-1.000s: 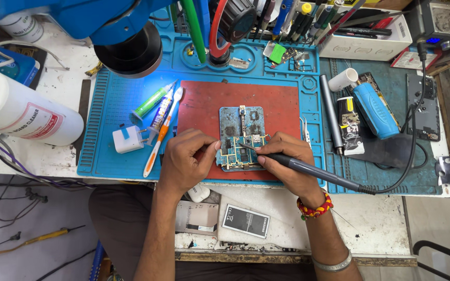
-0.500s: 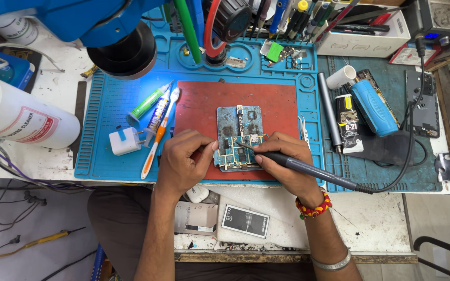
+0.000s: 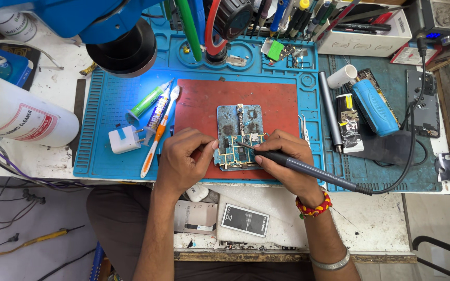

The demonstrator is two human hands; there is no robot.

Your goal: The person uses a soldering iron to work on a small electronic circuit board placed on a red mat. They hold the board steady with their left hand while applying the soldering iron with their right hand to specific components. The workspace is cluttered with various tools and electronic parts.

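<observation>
holding steady compared with a moment back: the right hand (image 3: 287, 161) still grips the dark soldering iron (image 3: 308, 169) like a pen, tip on the blue circuit board (image 3: 238, 151) at frame centre on the red mat (image 3: 204, 104). left hand (image 3: 183, 161), fingers curled, pinches the board's left edge. so the same spot's still being worked. a white bottle with a red label (image 3: 22, 117) lies on its side at far left, and a dark card with a white patch (image 3: 245, 219) sits at lower centre.
</observation>
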